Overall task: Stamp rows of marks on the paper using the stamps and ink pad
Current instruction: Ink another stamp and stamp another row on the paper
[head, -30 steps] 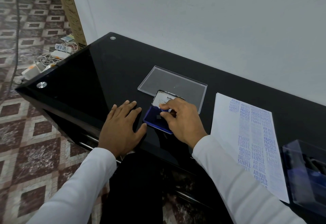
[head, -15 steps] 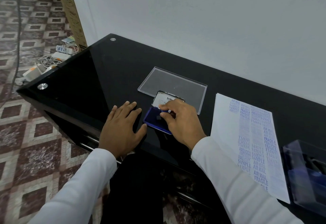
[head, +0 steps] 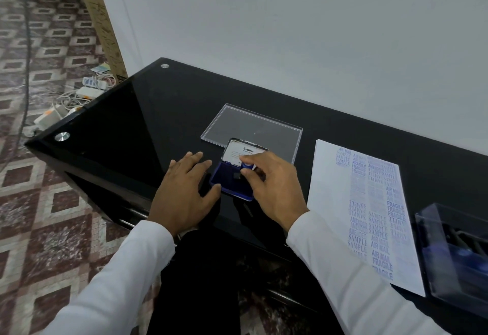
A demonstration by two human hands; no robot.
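My right hand [head: 274,192] pinching the stamp [head: 247,166] between fingertips over the ink pad [head: 227,179], my left hand [head: 184,192] flat, fingers relaxed, thumb touching the pad's near edge, paper [head: 332,202] beyond my right wrist

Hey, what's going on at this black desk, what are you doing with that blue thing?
A person is inking a stamp. The right hand pinches a small blue stamp over the open blue ink pad, while the left hand lies flat on the desk beside the pad. To the right lies the paper, already carrying columns of blue marks such as SAMPLE, FRAGILE and AIR MAIL.
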